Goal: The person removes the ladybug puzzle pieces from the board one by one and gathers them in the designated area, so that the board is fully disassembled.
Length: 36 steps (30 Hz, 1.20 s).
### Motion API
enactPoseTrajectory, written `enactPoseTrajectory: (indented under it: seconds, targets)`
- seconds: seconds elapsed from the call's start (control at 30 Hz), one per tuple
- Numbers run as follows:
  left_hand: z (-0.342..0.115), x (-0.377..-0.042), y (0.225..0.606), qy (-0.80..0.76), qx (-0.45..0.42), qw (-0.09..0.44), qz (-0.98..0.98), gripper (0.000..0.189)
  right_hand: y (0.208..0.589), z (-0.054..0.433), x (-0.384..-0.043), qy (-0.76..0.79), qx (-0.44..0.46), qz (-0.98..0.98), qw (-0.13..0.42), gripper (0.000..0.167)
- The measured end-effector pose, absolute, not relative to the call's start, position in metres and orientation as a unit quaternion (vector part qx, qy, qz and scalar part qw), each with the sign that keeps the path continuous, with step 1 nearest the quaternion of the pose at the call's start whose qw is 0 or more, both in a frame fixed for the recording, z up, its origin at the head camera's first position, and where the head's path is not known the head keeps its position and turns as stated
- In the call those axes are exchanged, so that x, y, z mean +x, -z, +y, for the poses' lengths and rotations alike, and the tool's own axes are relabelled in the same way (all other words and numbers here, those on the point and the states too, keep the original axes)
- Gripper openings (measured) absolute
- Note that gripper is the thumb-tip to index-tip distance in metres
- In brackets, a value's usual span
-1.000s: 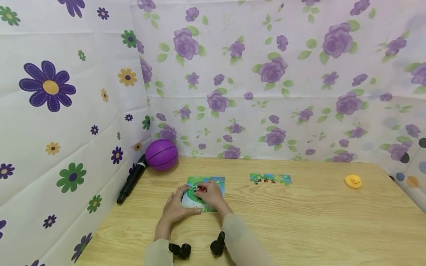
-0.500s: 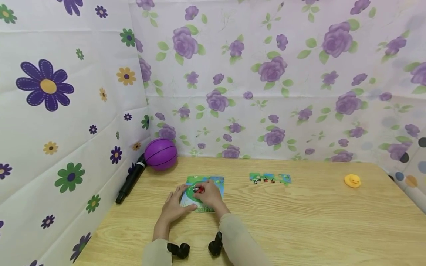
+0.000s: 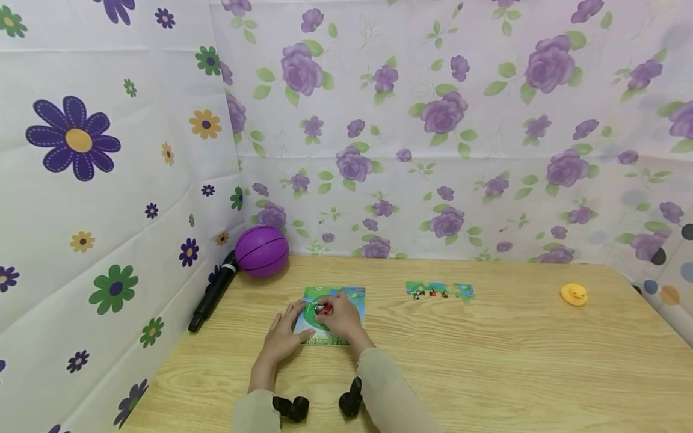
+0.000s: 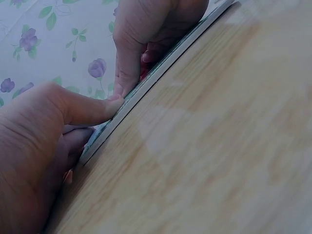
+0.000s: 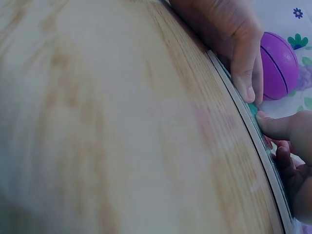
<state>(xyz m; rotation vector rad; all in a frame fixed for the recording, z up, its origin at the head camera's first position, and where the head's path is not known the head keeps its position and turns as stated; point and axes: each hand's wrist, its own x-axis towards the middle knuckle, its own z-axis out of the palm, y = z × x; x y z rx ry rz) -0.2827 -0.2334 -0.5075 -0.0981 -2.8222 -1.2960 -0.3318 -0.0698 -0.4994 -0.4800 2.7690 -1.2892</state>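
- The puzzle board [image 3: 325, 291] lies flat on the counter [image 3: 487, 361], with the purple ball [image 3: 262, 251] off toward 10 o'clock and the loose pieces [image 3: 437, 290] near 3 o'clock
- Its thin pale edge in the left wrist view suggests something light and stiff, likely to slide on smooth wood unless steadied
- The left hand [image 3: 286, 335] rests on the board's rim around 8 o'clock, fingers extended and thumb tip on top, not clenched; that seems a sound place to brace it
- The right hand [image 3: 342, 314] curves in from 4 o'clock, thumb and fingertips about the red-and-black patch [image 3: 323, 309]; I cannot tell whether it grasps a piece or only presses
- The loose pieces look thin, so their tabs would probably bend if forced; best pinched by opposite edges
- The right hand covers much of the board, hiding whether that patch is loose or seated
- Both wrist views catch the board nearly edge-on, so its face is hard to read, and the sleeves run out of frame at 6 o'clock
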Motion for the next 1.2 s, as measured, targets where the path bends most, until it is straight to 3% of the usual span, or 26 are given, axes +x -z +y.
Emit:
enactPoseTrajectory:
  seconds: [0.43, 0.7, 0.97, 1.2]
  targets:
    - [-0.235, -0.282, 0.504, 0.41, -0.015, 0.007, -0.912, 0.075, 0.503, -0.069, -0.336, 0.501, -0.152, 0.852, 0.026, 0.017]
    - [-0.234, -0.285, 0.5, 0.413, -0.022, 0.007, -0.91, 0.073, 0.505, -0.067, -0.339, 0.57, -0.138, 0.81, 0.009, 0.017]
    - [-0.233, -0.287, 0.505, 0.423, -0.011, 0.011, -0.906, 0.071, 0.501, -0.062, -0.34, 0.669, -0.11, 0.734, -0.041, 0.022]
    - [-0.234, -0.284, 0.508, 0.432, -0.012, 0.012, -0.902, 0.07, 0.453, -0.034, -0.322, 0.669, -0.129, 0.723, -0.109, 0.023]
